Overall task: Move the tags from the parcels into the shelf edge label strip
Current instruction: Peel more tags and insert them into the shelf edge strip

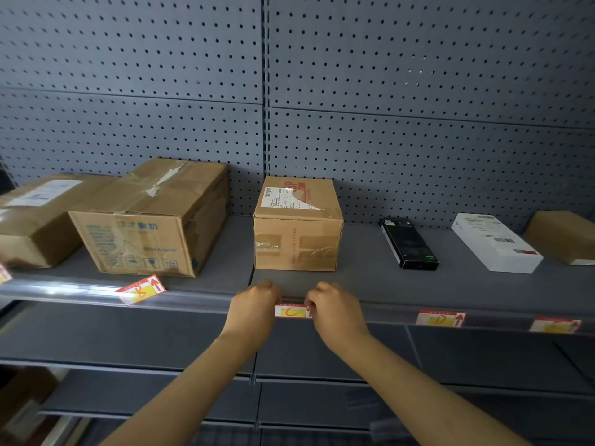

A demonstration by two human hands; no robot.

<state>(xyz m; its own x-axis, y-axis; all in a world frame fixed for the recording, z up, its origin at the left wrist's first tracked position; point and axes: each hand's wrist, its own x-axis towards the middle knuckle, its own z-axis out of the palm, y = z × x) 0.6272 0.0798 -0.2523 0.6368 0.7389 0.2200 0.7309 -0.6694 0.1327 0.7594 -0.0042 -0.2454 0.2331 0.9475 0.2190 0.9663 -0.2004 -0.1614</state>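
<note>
Both hands' fingers curled, pinching the ends of a red-bordered yellow paper tag marked C: left hand at its left end, right hand at its right. Tag sits in the clear plastic label strip on the grey shelf's front edge, below a small brown cardboard parcel.

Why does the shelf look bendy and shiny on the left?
In the head view, the wide-angle lens bows the grey metal shelf; light glares off the clear plastic label strip near the tilted red-and-yellow B tag; the picture's corners darken, and the brown cardboard box at far left looks soft.
</note>
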